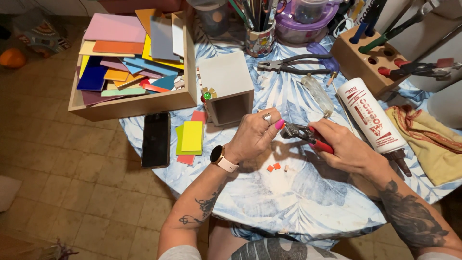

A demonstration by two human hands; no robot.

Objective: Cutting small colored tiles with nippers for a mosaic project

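- A wooden tray [86, 111] at the left edge of the round surface [269, 202] holds loose coloured tiles [126, 58] in pink, orange, yellow, blue and purple, stacked at angles.
- A black smartphone [156, 139] lies face up just below the tray, partly over the surface's edge; beside it sits a small stack of yellow, green and red tiles [190, 138].
- A small open-sided wooden box [227, 91] stands behind the stack, a green bead and petal pieces stuck to its left face.
- The left hand [252, 136], with a watch at the wrist and a ring on one finger, pinches a small piece at the tool's jaws; the piece itself is too small to make out.
- Small orange tile fragments [273, 167] lie on the surface directly beneath the two hands.
- The right hand [344, 147] has its grip wrapped firmly around the red handles of the tile nippers [303, 133], whose metal jaws point left toward the left fingertips.
- Behind the hands lie grey-handled pliers [291, 65] and a clear-handled screwdriver [318, 94].
- A white glue bottle [373, 118] lies on its side just right of the right hand, nozzle toward the surface's edge.
- A wooden tool block [361, 60] stands at the back right; a yellow cloth [430, 139] is crumpled at the far right.
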